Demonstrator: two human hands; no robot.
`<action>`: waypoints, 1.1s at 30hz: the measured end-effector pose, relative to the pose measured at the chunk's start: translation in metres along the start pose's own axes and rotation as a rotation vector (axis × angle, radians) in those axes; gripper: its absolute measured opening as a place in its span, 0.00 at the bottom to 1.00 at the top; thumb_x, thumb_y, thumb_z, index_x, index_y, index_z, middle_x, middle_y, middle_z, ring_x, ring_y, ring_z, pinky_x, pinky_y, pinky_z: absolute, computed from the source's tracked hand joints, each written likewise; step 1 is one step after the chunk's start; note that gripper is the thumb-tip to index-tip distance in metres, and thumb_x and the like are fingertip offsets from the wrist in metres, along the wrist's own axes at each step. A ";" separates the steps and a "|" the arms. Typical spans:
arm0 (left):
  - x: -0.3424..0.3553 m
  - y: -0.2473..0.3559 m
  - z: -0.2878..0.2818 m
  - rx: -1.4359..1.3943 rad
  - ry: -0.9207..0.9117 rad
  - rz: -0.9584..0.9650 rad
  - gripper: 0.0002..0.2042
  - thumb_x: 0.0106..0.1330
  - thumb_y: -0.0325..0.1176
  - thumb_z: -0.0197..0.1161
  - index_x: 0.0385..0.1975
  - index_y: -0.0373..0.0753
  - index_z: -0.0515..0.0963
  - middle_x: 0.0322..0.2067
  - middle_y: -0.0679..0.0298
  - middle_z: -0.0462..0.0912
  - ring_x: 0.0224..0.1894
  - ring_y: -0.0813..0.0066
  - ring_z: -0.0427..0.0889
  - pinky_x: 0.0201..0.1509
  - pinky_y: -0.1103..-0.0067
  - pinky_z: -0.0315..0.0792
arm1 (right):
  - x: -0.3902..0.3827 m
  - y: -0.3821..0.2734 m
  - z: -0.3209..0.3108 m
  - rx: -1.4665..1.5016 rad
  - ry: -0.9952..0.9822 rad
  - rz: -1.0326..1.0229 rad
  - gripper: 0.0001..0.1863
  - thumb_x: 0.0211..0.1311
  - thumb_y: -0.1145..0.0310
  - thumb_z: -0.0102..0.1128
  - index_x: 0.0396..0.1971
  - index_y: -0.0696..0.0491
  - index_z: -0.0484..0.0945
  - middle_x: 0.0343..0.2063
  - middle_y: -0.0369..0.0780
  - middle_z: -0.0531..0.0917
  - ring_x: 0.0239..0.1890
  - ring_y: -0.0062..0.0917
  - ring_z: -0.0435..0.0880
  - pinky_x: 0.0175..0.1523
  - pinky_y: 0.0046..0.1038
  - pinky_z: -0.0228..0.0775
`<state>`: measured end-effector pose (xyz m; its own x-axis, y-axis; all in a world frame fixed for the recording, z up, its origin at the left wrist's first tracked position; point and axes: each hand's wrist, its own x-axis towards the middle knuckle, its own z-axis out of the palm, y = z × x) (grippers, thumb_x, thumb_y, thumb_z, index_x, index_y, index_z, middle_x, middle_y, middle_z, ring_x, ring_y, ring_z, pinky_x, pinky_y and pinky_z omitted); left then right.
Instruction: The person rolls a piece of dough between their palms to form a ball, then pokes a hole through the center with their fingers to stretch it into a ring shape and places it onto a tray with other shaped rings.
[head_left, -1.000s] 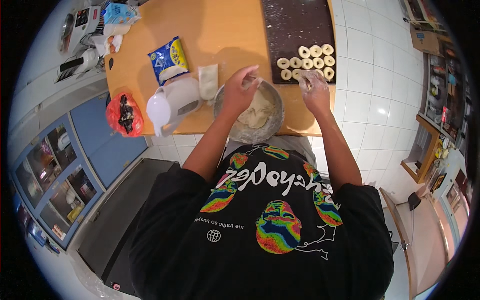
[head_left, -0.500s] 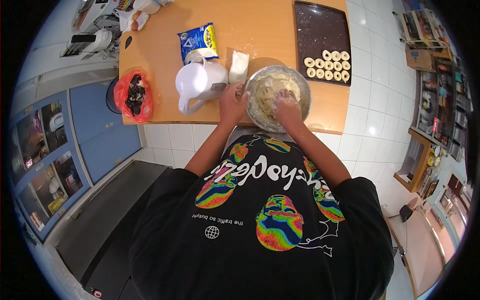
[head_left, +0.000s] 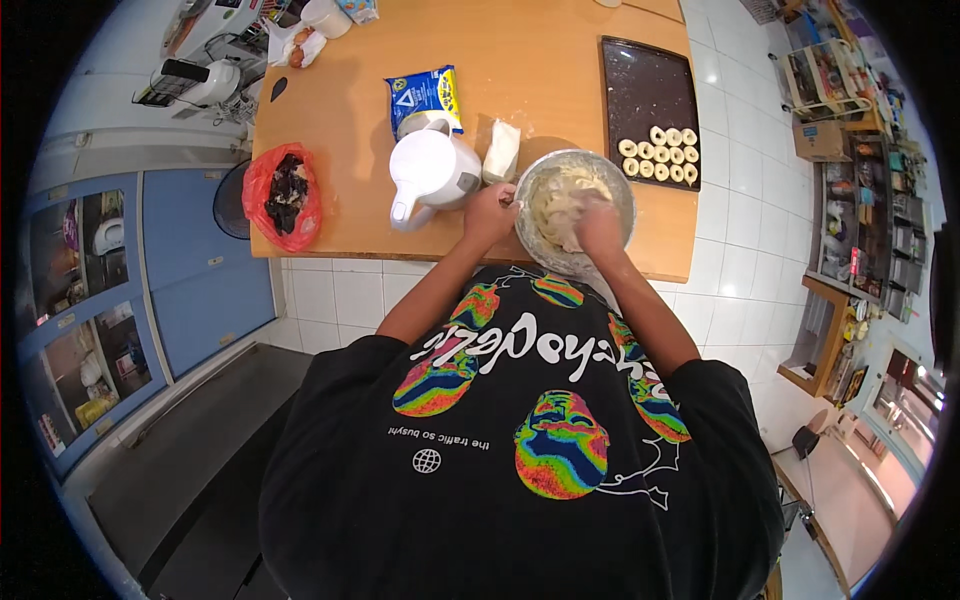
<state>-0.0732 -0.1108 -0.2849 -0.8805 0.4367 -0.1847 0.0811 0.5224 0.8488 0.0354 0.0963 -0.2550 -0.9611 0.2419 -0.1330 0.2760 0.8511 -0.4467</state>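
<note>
A round metal mixing bowl stands near the front edge of the table, with pale, sticky dough inside. On its left side, my left hand is closed on the rim. My right hand is down in the bowl against the dough; motion blurs it and its fingers cannot be made out. Just beyond my left hand are a white lidded jug and a white packet. A blue and yellow packet lies behind the jug.
A dark baking tray at the right holds several small dough rings. At the table's left edge sits a red plastic bag with dark contents. Eggs lie at the far left. Blue cabinets stand left of the table.
My right hand has shifted within the bowl and is now more blurred. The whole table scene sits slightly lower in view, as my head has moved. My left hand stays at the rim.
</note>
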 end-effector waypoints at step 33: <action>0.007 0.013 -0.009 -0.012 -0.070 0.014 0.13 0.55 0.34 0.67 0.39 0.36 0.81 0.33 0.56 0.87 0.37 0.65 0.87 0.44 0.72 0.78 | -0.002 0.027 0.007 -0.338 -0.050 -0.543 0.18 0.60 0.74 0.51 0.50 0.54 0.79 0.51 0.44 0.82 0.56 0.39 0.78 0.60 0.38 0.72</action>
<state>-0.0822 -0.1080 -0.2709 -0.8442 0.4948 -0.2063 0.0874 0.5067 0.8577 0.0449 0.1149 -0.2731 -0.9599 -0.2802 -0.0113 -0.2749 0.9482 -0.1591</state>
